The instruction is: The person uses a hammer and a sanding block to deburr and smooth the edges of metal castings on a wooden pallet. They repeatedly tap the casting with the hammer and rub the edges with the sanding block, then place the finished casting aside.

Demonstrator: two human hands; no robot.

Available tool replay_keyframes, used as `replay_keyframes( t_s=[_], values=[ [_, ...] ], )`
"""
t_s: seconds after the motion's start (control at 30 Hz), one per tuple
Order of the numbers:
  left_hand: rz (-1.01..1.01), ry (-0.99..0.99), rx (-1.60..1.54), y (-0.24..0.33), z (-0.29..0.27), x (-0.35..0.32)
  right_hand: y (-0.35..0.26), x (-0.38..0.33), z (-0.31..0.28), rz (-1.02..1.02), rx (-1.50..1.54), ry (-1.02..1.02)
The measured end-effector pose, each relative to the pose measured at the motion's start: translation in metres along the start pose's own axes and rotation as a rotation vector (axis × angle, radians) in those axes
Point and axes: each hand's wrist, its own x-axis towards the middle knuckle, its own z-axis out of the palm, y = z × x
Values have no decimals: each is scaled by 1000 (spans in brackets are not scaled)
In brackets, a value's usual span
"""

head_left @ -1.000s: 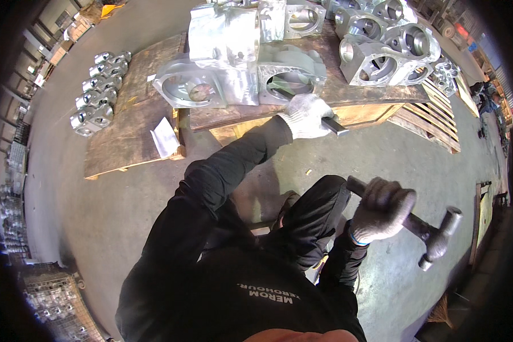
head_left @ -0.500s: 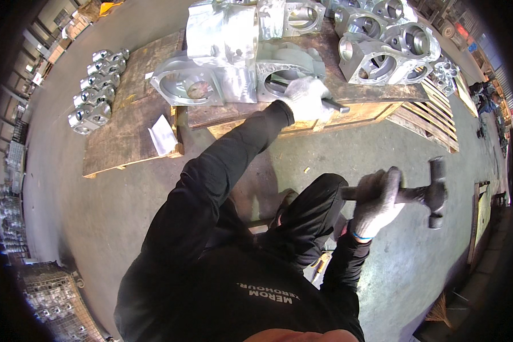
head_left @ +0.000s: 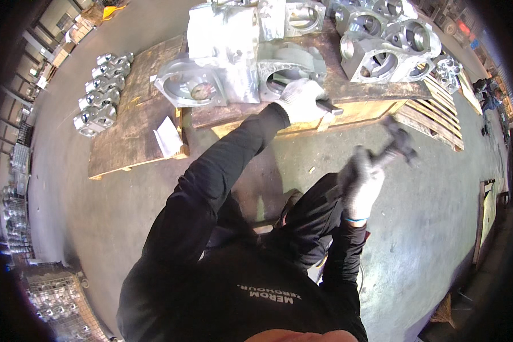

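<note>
In a white glove, my left hand point(head_left: 302, 101) is closed around a dark chisel-like bar point(head_left: 329, 107), whose blunt end sticks out to the right. The bar's other end is hidden by the hand and the casting. This hand is against the front of a silvery metal casting point(head_left: 290, 60) with a large round opening, at the front edge of a wooden workbench point(head_left: 347, 91). Lower and to the right, my gloved right hand point(head_left: 360, 185) grips a hammer point(head_left: 399, 142) by its handle. Motion blurs the hammer head, which is up in the air right of the bar.
Beside the casting stand another casting point(head_left: 191, 85) and a stacked one point(head_left: 222, 34). More castings point(head_left: 376, 57) crowd the right side. At left, a lower wooden platform point(head_left: 131, 131) carries a row of small metal parts point(head_left: 100, 97) and a white paper point(head_left: 168, 137). A slatted pallet point(head_left: 433, 117) lies far right.
My right hand has swung the hammer up and leftward, closer to the bar. My left hand stays at the casting, still gripping the bar. The view has shifted slightly.
</note>
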Motion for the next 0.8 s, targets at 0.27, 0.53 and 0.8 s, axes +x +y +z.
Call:
replay_keyframes(
  t_s=[0.27, 0.53, 0.8],
  values=[
    [287, 305, -12, 20, 18, -6, -7, -5, -29, -82, 290, 47],
    [228, 170, 195, 4, 29, -26, 16, -19, -22, 22, 51, 39],
    [136, 92, 200, 6, 17, -17, -21, -24, -28, -196, -24, 84]
  ],
)
